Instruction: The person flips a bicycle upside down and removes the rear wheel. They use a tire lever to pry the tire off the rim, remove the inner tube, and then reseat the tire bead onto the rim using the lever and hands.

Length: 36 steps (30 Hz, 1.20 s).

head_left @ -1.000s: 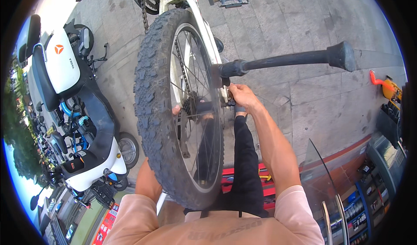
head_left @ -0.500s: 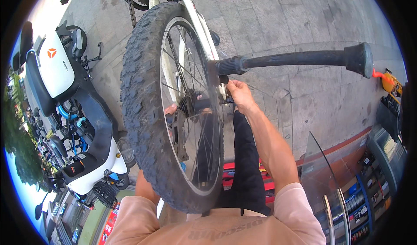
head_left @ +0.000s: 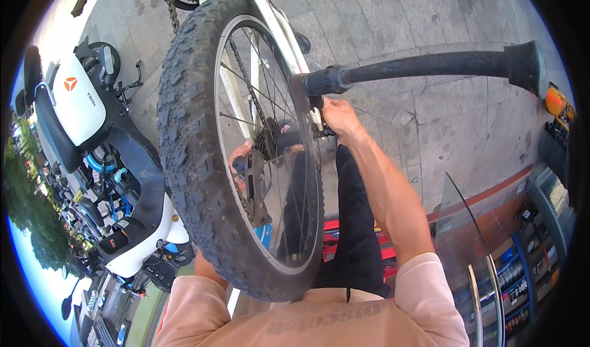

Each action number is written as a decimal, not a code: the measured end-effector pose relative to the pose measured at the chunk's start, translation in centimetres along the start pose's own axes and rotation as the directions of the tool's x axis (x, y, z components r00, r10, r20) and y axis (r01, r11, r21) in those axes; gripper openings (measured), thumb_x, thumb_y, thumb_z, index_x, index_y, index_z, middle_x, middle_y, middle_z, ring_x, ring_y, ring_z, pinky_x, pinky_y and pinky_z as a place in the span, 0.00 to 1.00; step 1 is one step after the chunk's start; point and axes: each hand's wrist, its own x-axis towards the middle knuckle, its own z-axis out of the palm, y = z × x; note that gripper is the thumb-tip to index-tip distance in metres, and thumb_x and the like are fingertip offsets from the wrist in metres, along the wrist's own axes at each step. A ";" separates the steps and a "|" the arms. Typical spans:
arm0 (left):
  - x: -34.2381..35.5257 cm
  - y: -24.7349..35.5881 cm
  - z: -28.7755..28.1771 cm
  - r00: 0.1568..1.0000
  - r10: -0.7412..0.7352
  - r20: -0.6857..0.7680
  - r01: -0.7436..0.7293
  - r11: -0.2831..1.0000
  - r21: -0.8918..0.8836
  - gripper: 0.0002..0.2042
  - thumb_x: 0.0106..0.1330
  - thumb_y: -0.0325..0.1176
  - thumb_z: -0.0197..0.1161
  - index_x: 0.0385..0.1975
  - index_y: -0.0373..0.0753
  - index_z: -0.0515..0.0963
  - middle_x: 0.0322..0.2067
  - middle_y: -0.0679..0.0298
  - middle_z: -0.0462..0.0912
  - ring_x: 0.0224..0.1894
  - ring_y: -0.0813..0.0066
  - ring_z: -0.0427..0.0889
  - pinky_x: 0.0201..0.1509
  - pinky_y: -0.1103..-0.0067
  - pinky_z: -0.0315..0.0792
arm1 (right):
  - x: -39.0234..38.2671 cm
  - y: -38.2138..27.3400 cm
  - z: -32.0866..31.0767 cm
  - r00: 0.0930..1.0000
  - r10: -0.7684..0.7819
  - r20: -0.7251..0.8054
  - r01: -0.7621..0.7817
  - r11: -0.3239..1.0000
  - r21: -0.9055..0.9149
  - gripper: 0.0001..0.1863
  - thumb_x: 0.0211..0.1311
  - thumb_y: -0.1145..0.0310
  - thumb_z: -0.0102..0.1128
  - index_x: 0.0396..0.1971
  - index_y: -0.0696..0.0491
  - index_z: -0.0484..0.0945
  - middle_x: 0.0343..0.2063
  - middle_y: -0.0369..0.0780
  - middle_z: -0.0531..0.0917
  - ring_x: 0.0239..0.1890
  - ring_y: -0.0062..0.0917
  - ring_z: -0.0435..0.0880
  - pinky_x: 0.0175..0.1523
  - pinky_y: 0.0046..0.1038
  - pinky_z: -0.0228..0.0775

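Observation:
A bicycle's rear wheel with a knobby black tire (head_left: 190, 138) stands right before me, joined to a white frame (head_left: 276, 30). Behind the spokes, my left hand (head_left: 238, 161) is at the rear derailleur (head_left: 257, 190), its fingers curled and partly hidden by rim and spokes. The chain (head_left: 244, 70) runs to the rear sprockets (head_left: 265, 138). On the wheel's right side, my right hand (head_left: 340, 117) has its fingers closed by the frame end near the axle; what they pinch is hidden. Just above it a black kickstand (head_left: 424, 67) sticks out to the right.
A white and black electric scooter (head_left: 86, 110) is parked at the left. Red trays or boxes (head_left: 384, 248) lie by my legs. A glass door (head_left: 461, 224) with metal handles and shelves (head_left: 522, 267) stand at the lower right. An orange and yellow object (head_left: 558, 104) is at the far right.
My left hand shows more fully through the spokes, beside the derailleur. My right hand stays by the axle. The whole view has shifted slightly, with the tire lying further left.

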 end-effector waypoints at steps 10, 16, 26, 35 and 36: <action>0.0 0.1 -0.2 1.000 -0.015 0.001 0.015 1.000 -0.005 0.16 0.69 0.46 0.50 0.23 0.43 0.74 0.16 0.65 0.76 0.17 0.71 0.75 0.22 0.75 0.70 | -0.7 0.4 0.9 0.991 0.047 -0.127 -0.014 0.967 0.253 0.17 0.57 0.63 0.52 0.31 0.64 0.80 0.23 0.41 0.81 0.22 0.22 0.77 0.28 0.26 0.67; 0.4 0.1 0.0 1.000 -0.024 0.019 0.024 1.000 0.005 0.16 0.69 0.46 0.51 0.24 0.43 0.74 0.17 0.65 0.76 0.18 0.71 0.75 0.23 0.74 0.70 | 0.8 -0.2 -0.7 0.992 0.123 -0.032 -0.126 0.986 -0.107 0.28 0.60 0.52 0.48 0.37 0.67 0.80 0.33 0.51 0.82 0.38 0.31 0.80 0.46 0.31 0.68; -0.1 0.1 0.4 0.999 -0.028 0.031 0.028 1.000 0.000 0.16 0.69 0.46 0.51 0.24 0.43 0.74 0.17 0.65 0.77 0.18 0.71 0.76 0.23 0.74 0.71 | 0.8 1.3 1.3 0.979 0.049 -0.197 -0.022 0.990 0.137 0.25 0.61 0.54 0.53 0.34 0.67 0.79 0.29 0.50 0.82 0.33 0.32 0.80 0.40 0.31 0.70; -0.6 0.0 0.3 0.999 -0.027 0.027 0.027 1.000 -0.009 0.15 0.68 0.46 0.52 0.25 0.43 0.74 0.18 0.65 0.77 0.18 0.71 0.76 0.24 0.74 0.71 | -1.5 -0.3 1.5 0.979 0.103 -0.178 -0.023 0.914 0.404 0.13 0.58 0.65 0.51 0.24 0.61 0.77 0.18 0.37 0.76 0.20 0.21 0.72 0.26 0.30 0.65; -0.6 0.0 0.4 0.999 -0.028 0.024 0.028 1.000 -0.005 0.15 0.68 0.46 0.52 0.25 0.43 0.74 0.18 0.65 0.77 0.19 0.71 0.76 0.24 0.74 0.71 | -1.1 0.3 1.4 0.978 0.098 -0.185 -0.016 0.916 0.400 0.13 0.58 0.65 0.52 0.24 0.61 0.77 0.18 0.37 0.76 0.20 0.21 0.72 0.26 0.29 0.65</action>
